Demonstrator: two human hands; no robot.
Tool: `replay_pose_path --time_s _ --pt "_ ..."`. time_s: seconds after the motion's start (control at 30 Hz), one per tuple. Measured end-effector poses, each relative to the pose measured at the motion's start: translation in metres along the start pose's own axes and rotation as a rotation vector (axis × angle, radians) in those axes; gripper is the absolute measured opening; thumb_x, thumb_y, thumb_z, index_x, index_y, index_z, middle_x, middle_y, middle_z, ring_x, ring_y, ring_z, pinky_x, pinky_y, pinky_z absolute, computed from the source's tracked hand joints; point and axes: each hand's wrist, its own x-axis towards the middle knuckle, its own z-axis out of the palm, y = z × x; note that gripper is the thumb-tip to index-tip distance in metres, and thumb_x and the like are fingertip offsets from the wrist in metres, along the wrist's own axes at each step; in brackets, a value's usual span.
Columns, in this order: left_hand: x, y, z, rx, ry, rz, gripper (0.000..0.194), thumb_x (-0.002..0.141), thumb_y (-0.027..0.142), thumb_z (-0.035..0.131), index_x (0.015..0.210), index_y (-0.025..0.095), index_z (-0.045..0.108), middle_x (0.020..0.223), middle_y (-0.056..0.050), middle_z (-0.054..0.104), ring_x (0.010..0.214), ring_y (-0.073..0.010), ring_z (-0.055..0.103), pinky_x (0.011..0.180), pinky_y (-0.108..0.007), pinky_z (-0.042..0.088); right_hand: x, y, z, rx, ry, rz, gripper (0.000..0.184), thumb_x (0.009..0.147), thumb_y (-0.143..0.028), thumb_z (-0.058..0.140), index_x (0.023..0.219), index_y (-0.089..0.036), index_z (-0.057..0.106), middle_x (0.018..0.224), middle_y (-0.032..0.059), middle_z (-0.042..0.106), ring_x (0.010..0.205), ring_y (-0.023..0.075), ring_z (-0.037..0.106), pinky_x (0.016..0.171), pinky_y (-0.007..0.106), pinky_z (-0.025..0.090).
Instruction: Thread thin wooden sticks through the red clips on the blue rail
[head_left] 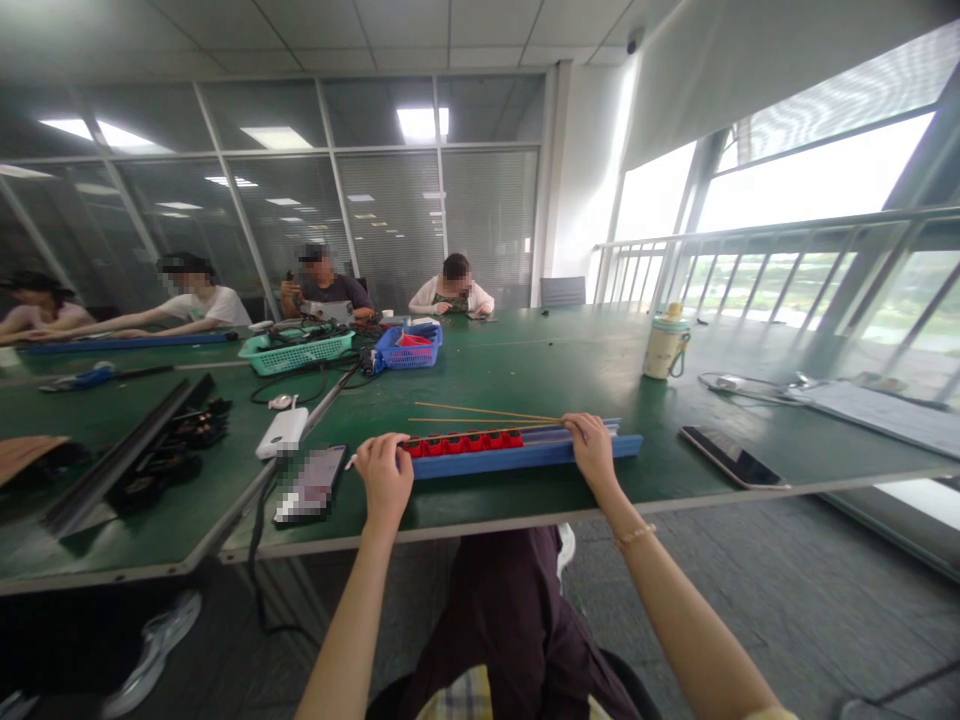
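A long blue channel (517, 459) lies on the green table in front of me, with a row of several red pieces (469, 442) inside its left and middle part. My left hand (385, 478) is closed around the channel's left end. A small whitish tip pokes out beside its fingers, too small to name. Toward the other end, my right hand (589, 448) grips the channel from above, fingers bent over its far side. Thin yellow sticks (480, 409) run leftward from the right fingertips, along and behind the channel. Whether the fingers pinch the sticks is hidden.
A phone (311, 484) and a white device (283, 432) lie to the left, another phone (731, 456) to the right. Beyond stand a bottle (666, 345), a green basket (298, 350) and a blue basket (409, 345). Several people sit at the far side.
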Motion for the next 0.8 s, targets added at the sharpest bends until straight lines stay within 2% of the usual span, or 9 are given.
replay_pose_path --time_s 0.27,0.47,0.8 --pt "0.0001 0.0035 -0.0016 0.004 -0.032 -0.006 0.024 0.090 0.019 0.045 0.095 0.023 0.069 0.103 -0.006 0.070 0.107 -0.0277 0.048 0.097 -0.045 0.036 -0.0003 0.0030 0.0008 -0.043 -0.016 0.000 0.028 0.095 -0.030 0.044 0.091 -0.022 0.071 0.096 0.0078 0.073 0.092 0.0251 0.059 0.085 0.039 0.042" --pt "-0.0005 0.0038 -0.0021 -0.004 -0.062 0.074 0.028 0.089 0.017 0.048 0.098 0.028 0.073 0.107 -0.004 0.068 0.107 -0.0265 0.048 0.096 -0.043 0.036 0.0003 0.0017 -0.0006 -0.021 -0.023 -0.001 0.026 0.095 -0.030 0.047 0.090 -0.021 0.071 0.096 0.0072 0.074 0.092 0.0251 0.060 0.088 0.040 0.043" --pt "0.0001 0.0050 -0.0012 -0.002 -0.054 0.058 0.028 0.090 0.019 0.047 0.095 0.027 0.074 0.106 -0.006 0.068 0.107 -0.0275 0.049 0.095 -0.045 0.037 0.0024 -0.0051 -0.0037 0.057 0.052 0.023 0.025 0.092 -0.031 0.048 0.089 -0.022 0.071 0.094 0.0089 0.074 0.093 0.0261 0.065 0.088 0.041 0.048"
